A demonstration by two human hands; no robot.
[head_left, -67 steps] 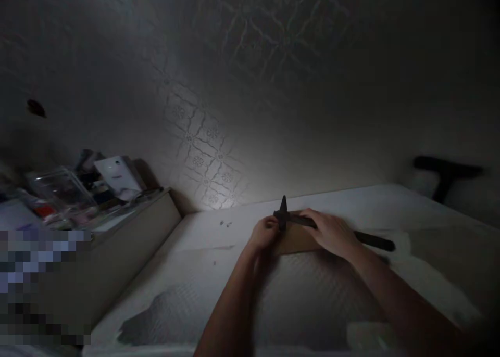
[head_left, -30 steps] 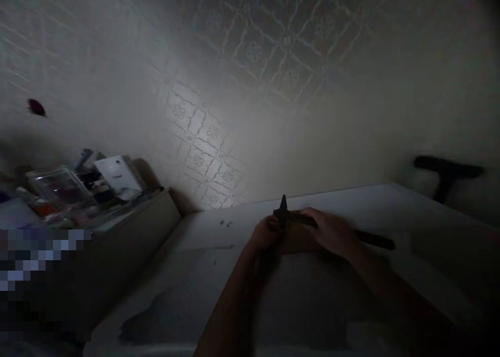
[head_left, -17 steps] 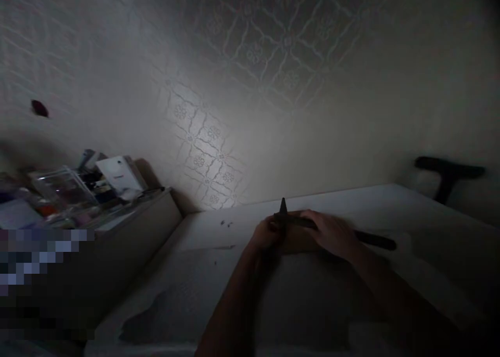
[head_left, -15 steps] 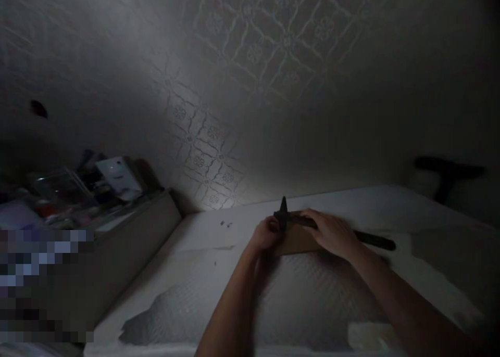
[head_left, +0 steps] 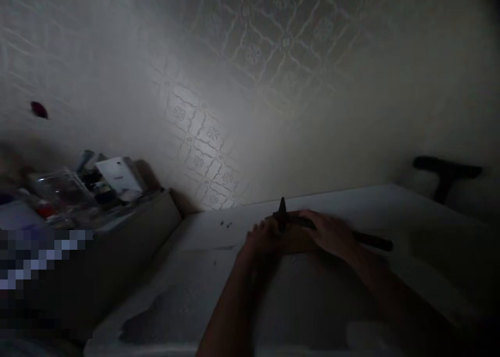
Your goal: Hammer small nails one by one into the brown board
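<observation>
A dark hammer (head_left: 373, 240) lies slantwise over a brown board (head_left: 299, 245) on the white table. Its head points up on the left, and its handle runs off to the right. My right hand (head_left: 332, 232) is closed round the middle of the handle. Beside the hammer head, my left hand (head_left: 261, 236) has its fingers curled together at the board's left end. Its fingertips meet or nearly touch the head; deep shadow hides what lies between them.
The table (head_left: 195, 232) meets a patterned wall (head_left: 273, 138). Small dark bits (head_left: 225, 224) lie left of my hands. At left, a cabinet (head_left: 156, 216) carries a white box (head_left: 119, 175) and clutter. A dark T-shaped object (head_left: 445, 172) stands at right.
My left hand has shifted slightly left and rolled, so its knuckles show on top. The hammer and right hand have barely moved. The wall looks brighter, while the table and arms look darker.
</observation>
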